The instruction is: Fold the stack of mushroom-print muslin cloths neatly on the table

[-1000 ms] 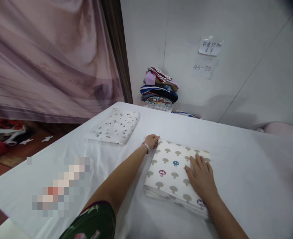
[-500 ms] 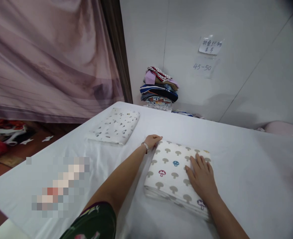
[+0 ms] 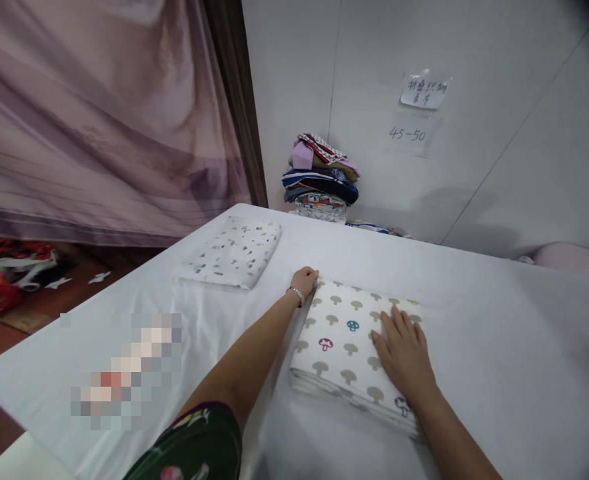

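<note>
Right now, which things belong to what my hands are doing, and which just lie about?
Job in hand:
- mushroom-print cloth, right hand on top, left hand at far-left corner
- table beneath

Lying about:
- other folded cloth
- fabric stack

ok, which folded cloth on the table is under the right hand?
The mushroom-print cloth: the right hand lies spread on it, the left hand at its far left corner. The other cloth, with small scattered shapes, lies farther left, untouched.
</note>
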Available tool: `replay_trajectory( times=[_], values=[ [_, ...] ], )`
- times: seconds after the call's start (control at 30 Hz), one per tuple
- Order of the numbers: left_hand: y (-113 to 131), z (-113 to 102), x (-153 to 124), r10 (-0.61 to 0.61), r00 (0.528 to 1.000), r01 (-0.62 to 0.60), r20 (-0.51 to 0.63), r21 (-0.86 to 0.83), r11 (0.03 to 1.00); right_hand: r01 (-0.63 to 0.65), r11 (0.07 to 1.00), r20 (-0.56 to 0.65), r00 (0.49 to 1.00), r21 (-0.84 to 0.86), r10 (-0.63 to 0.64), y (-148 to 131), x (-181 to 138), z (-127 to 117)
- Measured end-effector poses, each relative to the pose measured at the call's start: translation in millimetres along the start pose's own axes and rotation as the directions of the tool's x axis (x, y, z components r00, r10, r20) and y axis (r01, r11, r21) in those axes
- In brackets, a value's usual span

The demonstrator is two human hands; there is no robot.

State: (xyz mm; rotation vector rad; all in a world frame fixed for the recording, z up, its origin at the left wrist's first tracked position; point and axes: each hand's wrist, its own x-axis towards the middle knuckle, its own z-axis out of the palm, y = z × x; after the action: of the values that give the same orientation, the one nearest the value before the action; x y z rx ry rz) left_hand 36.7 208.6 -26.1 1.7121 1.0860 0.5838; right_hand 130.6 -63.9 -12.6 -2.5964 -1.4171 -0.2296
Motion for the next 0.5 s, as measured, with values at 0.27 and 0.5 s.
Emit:
replay_trajectory(
  times=[0.27, 0.5],
  values=[
    [15.4, -15.9, -1.9, -0.092, 0.996, 0.092, -0.016, -0.02, 0.996, -0.021, 0.999, -0.007, 1.0, 0.025, 0.022, -0.1, 1.2, 0.4],
    [4.4, -15.3, -97.5, 0.207, 0.968, -0.221, 0.144, 0.087, 0.971, -0.058, 0.998, 0.029, 0.998, 0.039, 0.057, -2.8, 1.4, -4.7]
  ],
)
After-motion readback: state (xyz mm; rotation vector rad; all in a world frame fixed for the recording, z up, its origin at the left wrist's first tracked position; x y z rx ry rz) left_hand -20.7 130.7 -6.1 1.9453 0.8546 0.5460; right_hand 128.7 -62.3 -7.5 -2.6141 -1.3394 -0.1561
